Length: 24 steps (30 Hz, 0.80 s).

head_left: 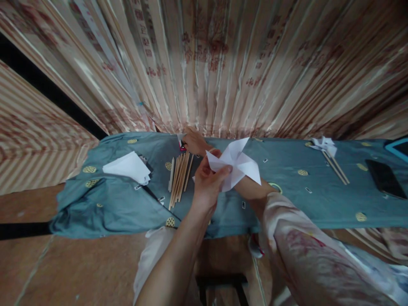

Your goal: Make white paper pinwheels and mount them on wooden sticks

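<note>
My left hand (208,178) pinches a white paper pinwheel (237,163) near its middle, thumb on top, above the table. Behind the pinwheel my right arm crosses to the left. My right hand (193,140) is at the table's back edge, its fingers bent down at a small red and dark item (182,148), with a pale, clear-looking piece beside it. What those fingers hold is too small to make out. Just in front of that hand lies a bunch of thin wooden sticks (179,178).
A stack of white folded paper (129,168) lies on the left of the teal tablecloth (280,212). To the right are white paper pinwheels on sticks (325,146), a dark phone (385,177) and a blue-edged object (398,148). A patterned curtain (216,76) hangs behind.
</note>
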### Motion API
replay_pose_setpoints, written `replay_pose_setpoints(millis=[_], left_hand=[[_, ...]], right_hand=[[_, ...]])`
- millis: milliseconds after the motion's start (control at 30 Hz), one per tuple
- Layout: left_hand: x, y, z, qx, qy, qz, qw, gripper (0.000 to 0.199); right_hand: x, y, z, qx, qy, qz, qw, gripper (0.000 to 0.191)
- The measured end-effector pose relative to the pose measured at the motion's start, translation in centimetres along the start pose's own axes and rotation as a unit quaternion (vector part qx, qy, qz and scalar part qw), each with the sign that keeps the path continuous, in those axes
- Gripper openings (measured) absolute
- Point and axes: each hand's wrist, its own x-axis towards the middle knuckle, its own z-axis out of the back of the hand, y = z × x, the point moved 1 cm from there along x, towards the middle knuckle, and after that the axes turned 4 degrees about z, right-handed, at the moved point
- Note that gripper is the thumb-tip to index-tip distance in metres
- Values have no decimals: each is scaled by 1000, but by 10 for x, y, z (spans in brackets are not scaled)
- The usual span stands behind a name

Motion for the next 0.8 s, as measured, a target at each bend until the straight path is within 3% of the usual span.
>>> replay_pose_setpoints(millis=[133,300,800], left_hand=[[-1,1,-1,-3,0,12,1000,46],[-1,1,1,1,-6,9,1000,47],[-1,1,0,-9,-9,12,1000,49]], right_hand=[[8,-9,-5,-108,50,29,992,37],[12,-12,-7,-168,76,43,982,36],[4,-14,-6,-154,23,29,987,36]])
